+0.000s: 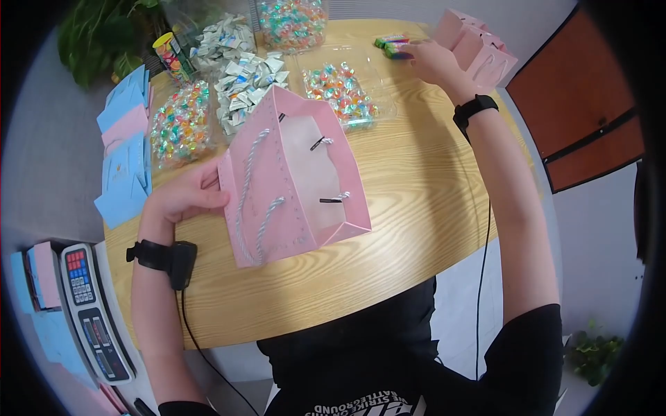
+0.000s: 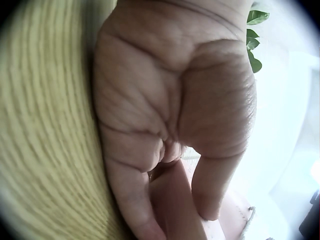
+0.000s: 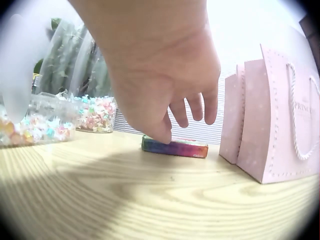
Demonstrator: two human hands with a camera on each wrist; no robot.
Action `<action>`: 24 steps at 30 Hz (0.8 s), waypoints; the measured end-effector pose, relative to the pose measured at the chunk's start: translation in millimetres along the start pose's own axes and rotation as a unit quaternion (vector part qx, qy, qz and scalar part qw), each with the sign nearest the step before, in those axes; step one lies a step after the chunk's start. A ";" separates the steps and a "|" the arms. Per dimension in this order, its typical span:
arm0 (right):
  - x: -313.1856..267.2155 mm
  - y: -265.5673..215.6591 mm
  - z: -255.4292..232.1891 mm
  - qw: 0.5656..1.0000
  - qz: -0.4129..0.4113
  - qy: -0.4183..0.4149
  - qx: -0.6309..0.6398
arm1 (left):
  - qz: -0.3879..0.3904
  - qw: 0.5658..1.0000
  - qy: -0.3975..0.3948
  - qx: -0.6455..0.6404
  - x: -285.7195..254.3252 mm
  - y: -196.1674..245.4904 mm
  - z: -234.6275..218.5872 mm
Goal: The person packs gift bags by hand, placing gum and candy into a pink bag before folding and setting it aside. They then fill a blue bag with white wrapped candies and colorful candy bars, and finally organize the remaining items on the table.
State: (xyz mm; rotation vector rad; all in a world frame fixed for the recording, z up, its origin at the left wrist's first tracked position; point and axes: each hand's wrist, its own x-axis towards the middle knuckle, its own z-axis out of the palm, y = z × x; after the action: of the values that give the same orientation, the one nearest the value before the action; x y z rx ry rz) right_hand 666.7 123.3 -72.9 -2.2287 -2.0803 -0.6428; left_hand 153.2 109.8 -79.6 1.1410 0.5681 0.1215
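Blue bags (image 1: 125, 166) lie at the tabletop's (image 1: 416, 173) left edge; beside them the left hand (image 1: 187, 193) has its grip closed on the tilted pink gift bag's (image 1: 295, 211) base. Beyond the bag, wrapped candies (image 1: 340, 87) fill a clear tray. Farther right, small colorful packs (image 1: 395, 52) lie under the right hand (image 1: 437, 62), its grip loosely spread, contact unclear, near standing pink bags (image 1: 477, 52).
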 end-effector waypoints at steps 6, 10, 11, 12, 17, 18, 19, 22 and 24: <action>-12.6 -11.1 -12.0 0.988 -0.007 -0.053 0.148 | 0.002 0.999 0.018 0.026 -0.5 -4.7 -7.5; -30.1 -9.6 -12.8 0.988 -0.061 -0.045 0.136 | -0.014 0.992 0.057 0.114 -1.5 2.0 -3.2; -37.5 -15.5 -19.7 0.989 -0.069 -0.030 0.127 | -0.020 0.991 0.056 0.118 -1.4 1.7 -3.4; -44.7 -21.2 -27.8 0.989 -0.066 -0.029 0.132 | -0.002 0.993 0.044 0.112 -1.4 -0.2 -4.6; -78.6 -68.6 -117.2 0.940 0.064 -0.083 0.324 | 0.004 0.995 0.047 0.091 -2.0 1.8 -0.4; -84.2 -77.6 -143.9 0.925 0.048 -0.098 0.364 | 0.007 0.996 0.040 0.079 -0.8 0.3 -1.4; -89.9 -88.8 -171.9 0.908 0.031 -0.114 0.402 | 0.009 0.997 0.032 0.068 -0.1 -1.4 -2.2; -103.6 -129.2 -219.6 0.838 -0.040 -0.189 0.510 | 0.023 0.997 0.017 0.070 0.6 -2.8 -4.6; -111.1 -155.1 -222.8 0.856 -0.148 -0.162 0.468 | 0.013 0.998 0.008 0.066 0.2 -0.6 -4.3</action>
State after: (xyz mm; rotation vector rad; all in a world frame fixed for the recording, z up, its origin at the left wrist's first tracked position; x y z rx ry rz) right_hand 453.2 -31.0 56.3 -1.5071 -2.1601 0.6960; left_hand 151.2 113.1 -81.5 1.2770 0.5829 0.1176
